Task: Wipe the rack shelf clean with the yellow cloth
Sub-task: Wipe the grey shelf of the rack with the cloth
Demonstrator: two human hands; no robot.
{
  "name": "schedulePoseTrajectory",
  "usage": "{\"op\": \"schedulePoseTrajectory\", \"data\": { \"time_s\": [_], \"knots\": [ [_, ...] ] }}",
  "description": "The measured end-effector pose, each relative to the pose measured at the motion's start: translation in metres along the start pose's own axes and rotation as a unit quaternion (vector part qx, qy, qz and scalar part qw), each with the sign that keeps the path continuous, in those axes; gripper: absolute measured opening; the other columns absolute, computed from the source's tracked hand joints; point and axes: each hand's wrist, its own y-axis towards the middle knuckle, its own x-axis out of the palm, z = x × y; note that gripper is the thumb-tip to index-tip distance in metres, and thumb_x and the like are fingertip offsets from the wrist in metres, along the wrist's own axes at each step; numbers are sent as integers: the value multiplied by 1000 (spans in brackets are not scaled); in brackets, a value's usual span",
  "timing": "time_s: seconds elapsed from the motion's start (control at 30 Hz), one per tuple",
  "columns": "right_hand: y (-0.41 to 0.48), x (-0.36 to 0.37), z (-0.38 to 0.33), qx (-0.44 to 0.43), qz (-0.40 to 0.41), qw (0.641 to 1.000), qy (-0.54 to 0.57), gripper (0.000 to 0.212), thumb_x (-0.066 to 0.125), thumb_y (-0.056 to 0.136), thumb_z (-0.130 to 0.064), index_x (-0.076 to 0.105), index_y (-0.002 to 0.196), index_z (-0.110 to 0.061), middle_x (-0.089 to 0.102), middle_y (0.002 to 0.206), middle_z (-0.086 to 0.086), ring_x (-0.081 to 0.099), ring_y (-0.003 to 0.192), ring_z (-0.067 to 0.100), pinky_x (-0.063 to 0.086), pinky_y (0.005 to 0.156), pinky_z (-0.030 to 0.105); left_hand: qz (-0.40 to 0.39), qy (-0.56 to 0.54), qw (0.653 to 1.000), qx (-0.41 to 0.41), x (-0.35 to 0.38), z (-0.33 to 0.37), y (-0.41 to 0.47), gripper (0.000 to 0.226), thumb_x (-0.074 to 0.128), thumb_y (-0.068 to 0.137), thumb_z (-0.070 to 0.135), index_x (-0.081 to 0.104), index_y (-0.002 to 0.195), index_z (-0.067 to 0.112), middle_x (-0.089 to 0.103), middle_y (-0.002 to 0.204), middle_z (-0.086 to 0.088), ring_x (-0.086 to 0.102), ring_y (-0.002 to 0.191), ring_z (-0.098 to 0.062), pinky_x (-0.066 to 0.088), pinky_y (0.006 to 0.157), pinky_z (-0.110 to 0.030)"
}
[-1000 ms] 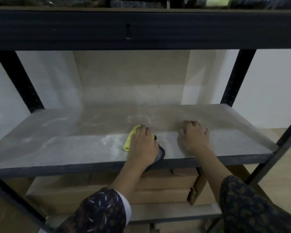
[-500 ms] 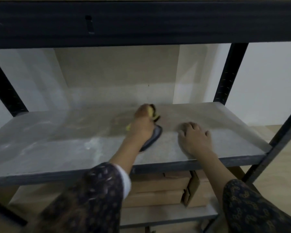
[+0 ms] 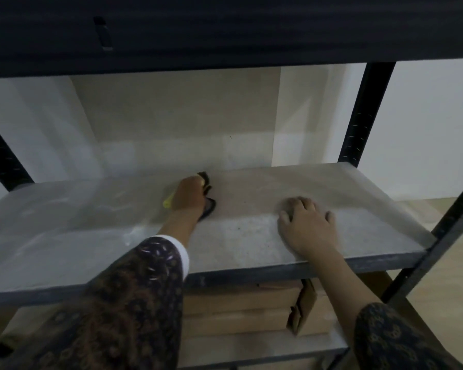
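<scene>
Nearest the camera, two dark patterned sleeves (image 3: 134,303) reach forward, the left one showing a white cuff (image 3: 181,252) at the forearm. Below the front edge of the shelf, stacked cardboard boxes (image 3: 241,308) sit on a lower shelf. The right hand (image 3: 306,227) lies palm down on the grey rack shelf (image 3: 91,231) close to its front edge, fingers spread and relaxed, holding nothing. Farther in, the left hand (image 3: 191,194) presses down near the back of the shelf, closed over the yellow cloth (image 3: 168,202); only a small bright corner of the cloth shows at the hand's left side, the rest hidden under the palm. Dark material (image 3: 209,206) pokes out on the hand's right side and at the fingertips, and it is not clear what this is. The shelf surface looks dusty and pale near the front, with a smoother, browner patch between and behind the two hands. Black uprights (image 3: 364,113) stand at the back corners and along the right front, and a dark beam (image 3: 225,30) of the upper shelf crosses the top. Beyond the rack is a pale wall (image 3: 171,116).
</scene>
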Motion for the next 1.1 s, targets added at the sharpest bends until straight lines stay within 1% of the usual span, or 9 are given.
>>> {"op": "schedulePoseTrajectory", "data": {
  "time_s": [0.17, 0.3, 0.37, 0.43, 0.5, 0.57, 0.83, 0.93, 1.1],
  "knots": [
    [0, -3, -2, 5, -12, 1000, -2, 55, 28, 98, -43, 31, 146, -18, 29, 154, 5, 25, 142, 23, 8, 117, 56, 13, 35, 998, -53, -31, -37, 6, 26, 56, 86, 11, 64, 105, -4, 63, 115, -26, 59, 107, -38, 43, 90, -37],
    [9, -3, -15, -36, -15, 999, -5, 56, 30, 98, -39, 19, 151, -23, 15, 160, 0, 7, 149, 20, -3, 116, 57, 56, -53, 995, 58, -21, 21, 2, 15, 55, 88, 16, 60, 77, 6, 67, 96, -23, 63, 93, -33, 33, 67, -33],
    [17, 2, -22, -41, -29, 999, 9, 56, 30, 99, -36, 17, 152, -24, 12, 161, -1, 5, 149, 19, -2, 116, 57, -11, -46, 992, 118, -7, 61, -5, 12, 56, 89, 15, 64, 89, 6, 64, 107, -22, 60, 102, -34, 37, 72, -30],
    [24, 7, -26, -19, -34, 999, 27, 52, 28, 98, -32, 23, 149, -21, 18, 159, 0, 9, 148, 19, 1, 116, 58, -118, -11, 984, 135, 12, 83, -10, 34, 52, 91, 20, 57, 119, 1, 53, 130, -21, 50, 120, -34, 40, 96, -34],
    [25, 10, -27, 4, -32, 999, 39, 48, 27, 98, -29, 31, 144, -18, 24, 157, 1, 15, 147, 19, 6, 116, 56, -181, 20, 972, 148, 30, 82, -7, 49, 47, 94, 26, 42, 138, 6, 37, 147, -13, 35, 135, -29, 28, 111, -35],
    [22, 13, -27, 6, -21, 999, 33, 46, 28, 97, -29, 33, 142, -19, 26, 155, 1, 17, 145, 19, 9, 115, 56, -190, 37, 967, 164, 45, 69, 3, 54, 43, 96, 26, 29, 147, 13, 22, 157, -6, 20, 143, -25, 16, 117, -35],
    [22, 16, -23, 1, -5, 1000, 18, 55, 28, 95, -39, 30, 146, -19, 24, 157, -1, 19, 145, 17, 11, 117, 54, -72, -3, 983, 169, 56, 45, 46, 48, 59, 81, 18, 56, 127, 6, 49, 140, -15, 43, 131, -33, 31, 111, -38],
    [21, 17, -21, 3, 1, 1000, 16, 55, 27, 94, -41, 33, 145, -20, 28, 155, -2, 25, 143, 18, 12, 116, 54, -29, -15, 991, 129, 40, 20, 55, 50, 49, 72, 26, 64, 111, -1, 60, 122, -24, 55, 115, -41, 42, 101, -42],
    [21, 16, -22, 1, 5, 1000, 13, 55, 27, 94, -41, 34, 144, -20, 30, 154, -2, 28, 141, 18, 12, 116, 53, 9, 18, 1000, 6, 18, -31, 64, 38, 56, 85, 7, 58, 123, 3, 55, 129, -24, 50, 122, -40, 36, 105, -41]
  ]
}}
